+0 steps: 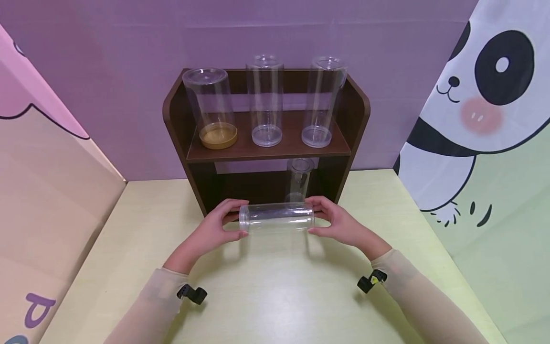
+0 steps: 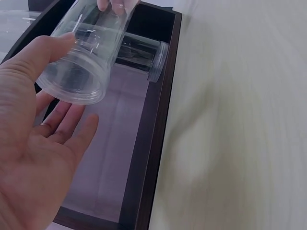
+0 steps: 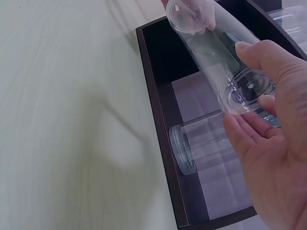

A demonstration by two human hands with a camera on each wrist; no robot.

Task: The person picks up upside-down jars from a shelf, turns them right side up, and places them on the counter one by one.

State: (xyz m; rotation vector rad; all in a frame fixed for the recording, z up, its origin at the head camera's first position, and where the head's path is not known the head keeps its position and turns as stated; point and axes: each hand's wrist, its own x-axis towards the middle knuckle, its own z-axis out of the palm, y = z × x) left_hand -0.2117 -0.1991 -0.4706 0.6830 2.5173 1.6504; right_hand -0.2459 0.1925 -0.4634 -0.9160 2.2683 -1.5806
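Between both hands, left hand (image 1: pixel 213 231) thumb and fingers and right hand (image 1: pixel 339 223) thumb and fingers clasp opposite ends of clear jar (image 1: pixel 277 217), held horizontal above yellow table (image 1: pixel 275 291), just before dark shelf (image 1: pixel 266 148)

Jar (image 1: pixel 299 179) under my shelf (image 1: pixel 266 152) half hidden behind the board, my forearms cut off below, far tabletop blurred

Head view from above, facing shelf (image 1: pixel 266 148); wrist views close, sharing its lower bay.
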